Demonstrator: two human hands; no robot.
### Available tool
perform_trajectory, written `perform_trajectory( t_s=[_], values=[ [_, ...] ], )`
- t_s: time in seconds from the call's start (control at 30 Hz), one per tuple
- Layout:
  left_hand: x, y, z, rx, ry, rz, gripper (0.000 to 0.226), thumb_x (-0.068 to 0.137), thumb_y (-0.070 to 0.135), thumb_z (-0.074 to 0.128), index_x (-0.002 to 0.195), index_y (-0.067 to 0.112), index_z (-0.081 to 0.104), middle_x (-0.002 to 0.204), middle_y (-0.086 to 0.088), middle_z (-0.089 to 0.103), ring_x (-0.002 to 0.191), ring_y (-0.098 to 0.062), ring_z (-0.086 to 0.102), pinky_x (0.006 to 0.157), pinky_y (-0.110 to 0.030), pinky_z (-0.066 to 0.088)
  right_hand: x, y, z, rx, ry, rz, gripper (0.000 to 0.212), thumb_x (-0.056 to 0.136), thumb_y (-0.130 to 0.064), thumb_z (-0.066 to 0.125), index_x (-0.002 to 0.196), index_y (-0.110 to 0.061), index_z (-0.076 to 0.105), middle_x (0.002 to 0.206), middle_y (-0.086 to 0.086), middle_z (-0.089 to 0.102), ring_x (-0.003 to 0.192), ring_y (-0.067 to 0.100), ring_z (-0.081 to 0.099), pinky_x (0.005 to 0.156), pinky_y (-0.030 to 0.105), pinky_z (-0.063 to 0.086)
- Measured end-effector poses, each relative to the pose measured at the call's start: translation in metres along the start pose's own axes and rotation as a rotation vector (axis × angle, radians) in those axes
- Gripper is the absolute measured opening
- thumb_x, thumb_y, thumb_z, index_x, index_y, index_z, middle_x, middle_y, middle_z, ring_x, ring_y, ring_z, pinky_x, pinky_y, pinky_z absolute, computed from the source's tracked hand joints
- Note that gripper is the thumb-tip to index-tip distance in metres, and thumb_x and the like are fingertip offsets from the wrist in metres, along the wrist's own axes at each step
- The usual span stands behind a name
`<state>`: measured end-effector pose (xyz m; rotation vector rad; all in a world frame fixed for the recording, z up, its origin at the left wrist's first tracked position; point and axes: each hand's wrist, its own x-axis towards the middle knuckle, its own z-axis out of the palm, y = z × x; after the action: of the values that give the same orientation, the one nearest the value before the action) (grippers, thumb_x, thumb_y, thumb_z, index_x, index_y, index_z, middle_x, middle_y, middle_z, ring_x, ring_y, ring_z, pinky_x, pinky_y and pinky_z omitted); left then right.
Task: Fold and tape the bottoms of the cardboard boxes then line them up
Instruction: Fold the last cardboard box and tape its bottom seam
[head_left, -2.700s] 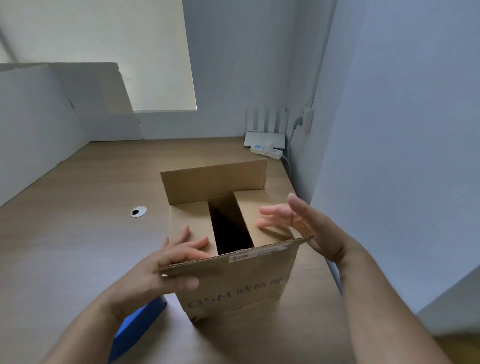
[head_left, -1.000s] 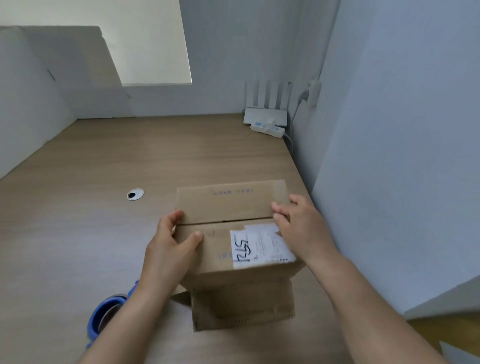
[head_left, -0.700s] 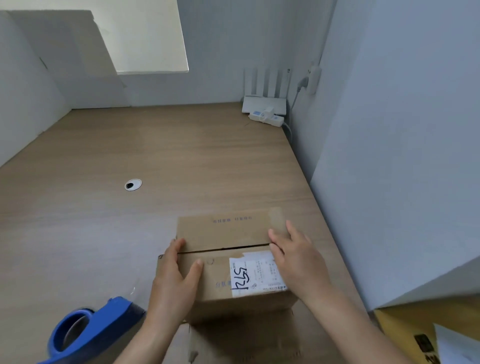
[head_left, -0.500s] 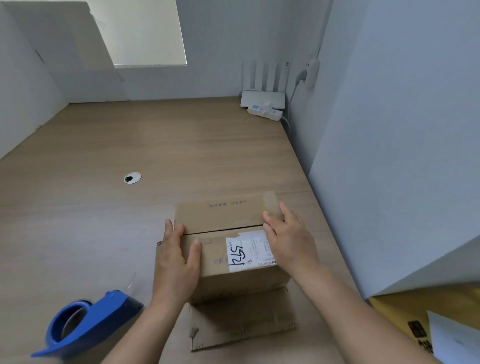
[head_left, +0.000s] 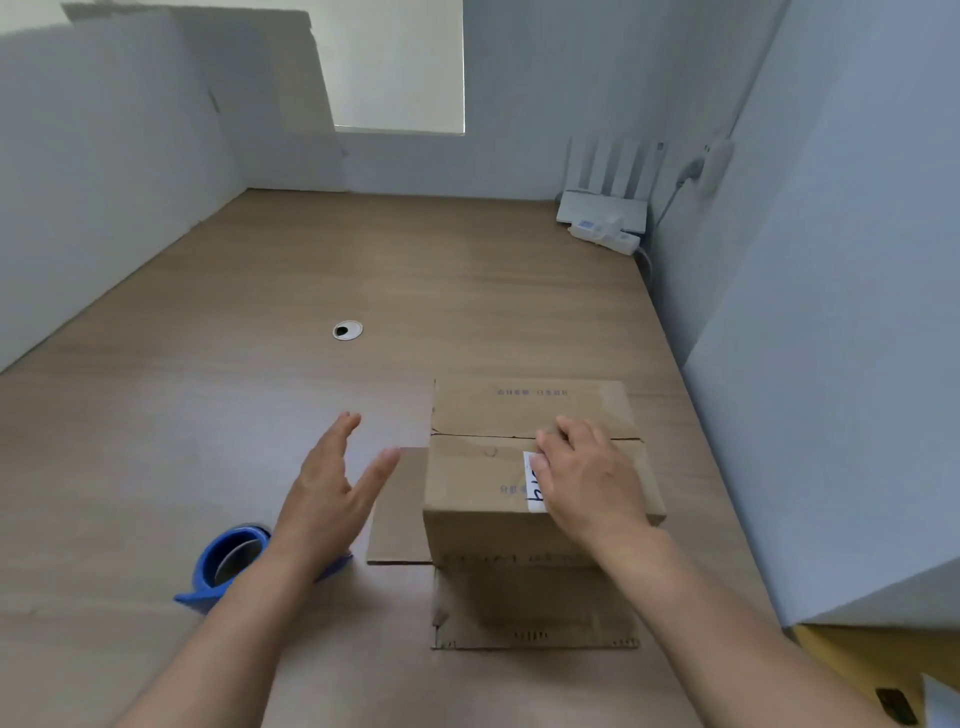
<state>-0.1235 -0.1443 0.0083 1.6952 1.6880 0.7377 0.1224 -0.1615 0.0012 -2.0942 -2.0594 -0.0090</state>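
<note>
Although the cardboard box (head_left: 483, 470) sits upturned at the right of the worktop (head_left: 260, 312) with its bottom flaps (head_left: 530, 408) folded shut, the seam (head_left: 483, 435) shows no tape. The right hand (head_left: 587, 483) presses flat on the flaps, fingers extended; the left hand (head_left: 327, 493) hovers released, holding nothing, near the blue tape dispenser (head_left: 223, 564) (taping and lining up remain, I judge).
</note>
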Motion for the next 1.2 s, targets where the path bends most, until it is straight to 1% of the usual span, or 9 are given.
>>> perform_trajectory(
  t_s=[0.1,0.2,0.3,0.5,0.7,0.9,1.0,1.1,1.2],
  values=[
    [-0.014,-0.052,-0.041,0.19,0.041,-0.145,0.091,0.075,0.056,0.064,0.148,0.016,0.026,0.154,-0.002,0.028,0.141,-0.019,0.025,0.113,-0.036,0.025,0.0,-0.005,0.003,0.011,0.04,0.029,0.039,0.081,-0.036,0.038,0.078,-0.014,0.069,0.089,0.007,0.067,0.076,0.027,0.065,0.058,0.031,0.053],
    [-0.028,-0.098,-0.063,0.39,-0.105,-0.248,0.096,0.062,0.062,0.077,0.139,0.017,0.04,0.142,-0.003,0.044,0.127,-0.019,0.042,0.1,-0.032,0.039,-0.001,-0.005,0.007,0.063,0.078,0.04,0.035,0.088,-0.035,0.043,0.09,-0.012,0.07,0.101,0.009,0.066,0.089,0.031,0.063,0.069,0.035,0.052],
    [-0.033,-0.121,-0.057,0.65,-0.289,-0.253,0.086,0.061,0.074,0.067,0.128,0.023,0.047,0.126,0.007,0.054,0.11,-0.012,0.05,0.086,-0.024,0.044,0.0,-0.006,0.008,0.106,0.046,0.084,0.023,0.094,-0.027,0.056,0.107,-0.011,0.068,0.121,0.011,0.06,0.111,0.033,0.053,0.085,0.041,0.047],
    [-0.01,-0.112,-0.032,0.91,-0.243,-0.291,0.046,0.076,0.068,0.054,0.093,0.025,0.05,0.084,0.011,0.06,0.076,-0.01,0.057,0.057,-0.022,0.04,-0.001,-0.007,0.015,0.111,0.114,0.089,0.022,0.089,-0.021,0.064,0.107,-0.009,0.069,0.119,0.015,0.062,0.109,0.038,0.056,0.08,0.047,0.05],
    [-0.004,-0.108,-0.031,0.786,-0.149,-0.287,0.04,0.087,0.058,0.052,0.097,0.02,0.043,0.086,0.005,0.055,0.077,-0.017,0.051,0.064,-0.027,0.041,-0.002,-0.008,0.015,0.122,0.134,0.083,0.023,0.09,-0.022,0.062,0.109,-0.01,0.069,0.121,0.012,0.06,0.111,0.034,0.053,0.081,0.042,0.048],
    [-0.005,-0.023,-0.066,0.262,0.047,-0.043,0.032,0.079,0.046,0.071,0.095,0.022,0.057,0.081,0.003,0.062,0.077,-0.021,0.057,0.067,-0.033,0.044,-0.002,-0.008,0.014,0.091,0.215,-0.028,0.04,0.083,-0.036,0.041,0.084,-0.01,0.071,0.09,0.009,0.065,0.078,0.031,0.063,0.056,0.033,0.053],
    [-0.002,0.032,-0.063,0.014,-0.086,0.116,0.029,0.071,0.036,0.081,0.093,0.026,0.065,0.084,0.008,0.068,0.081,-0.016,0.063,0.072,-0.033,0.05,0.0,-0.008,0.009,0.09,0.157,-0.039,0.045,0.081,-0.041,0.035,0.085,-0.013,0.071,0.092,0.003,0.065,0.081,0.026,0.063,0.058,0.03,0.052],
    [0.004,0.07,-0.042,-0.041,-0.35,0.17,0.027,0.07,0.029,0.083,0.091,0.032,0.068,0.085,0.015,0.07,0.079,-0.006,0.065,0.074,-0.029,0.053,0.004,0.0,0.0,0.222,-0.055,0.012,0.061,0.082,-0.045,0.019,0.116,-0.017,0.062,0.121,-0.004,0.055,0.115,0.021,0.046,0.089,0.032,0.043],
    [0.014,0.088,-0.018,0.063,-0.523,0.159,0.03,0.064,0.038,0.084,0.089,0.033,0.068,0.085,0.015,0.07,0.077,-0.005,0.065,0.077,-0.032,0.052,0.01,0.018,-0.009,0.399,-0.172,0.016,0.034,0.095,-0.023,0.038,0.124,-0.019,0.055,0.125,-0.005,0.054,0.119,0.017,0.042,0.092,0.028,0.036]
  ],
)
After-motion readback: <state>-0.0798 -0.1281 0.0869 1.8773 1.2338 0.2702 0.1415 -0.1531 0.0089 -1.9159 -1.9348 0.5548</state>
